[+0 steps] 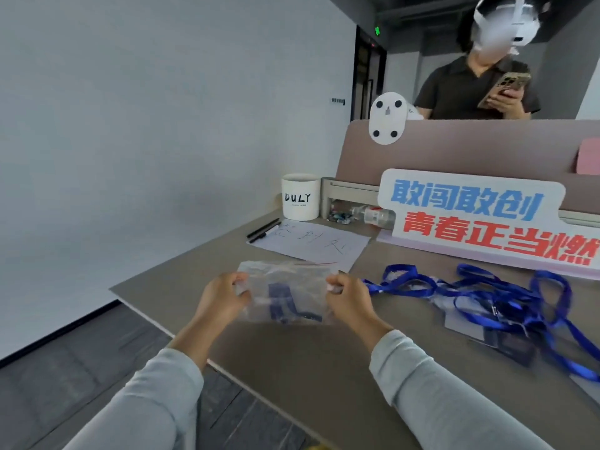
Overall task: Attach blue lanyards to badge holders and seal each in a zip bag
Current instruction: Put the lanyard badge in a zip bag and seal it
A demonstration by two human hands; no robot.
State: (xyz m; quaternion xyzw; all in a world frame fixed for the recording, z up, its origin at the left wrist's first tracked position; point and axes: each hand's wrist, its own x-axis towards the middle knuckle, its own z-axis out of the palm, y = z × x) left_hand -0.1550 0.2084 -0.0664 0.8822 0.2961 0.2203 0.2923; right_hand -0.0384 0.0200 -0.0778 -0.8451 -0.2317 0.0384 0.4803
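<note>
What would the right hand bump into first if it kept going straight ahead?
The right hand pinches the zip bag, so that comes first. Past the bag, it would probably reach the handwritten paper, though depth is unclear.

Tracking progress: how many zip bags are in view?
1: the zip bag, gripped between left hand and right hand over the table. More may hide under the tangled lanyards.

Head-worn camera looks forward and down, close over the desk (308, 368).

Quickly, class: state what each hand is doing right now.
Left hand: closed on the zip bag, left edge.
Right hand: closed on its right edge.
</note>
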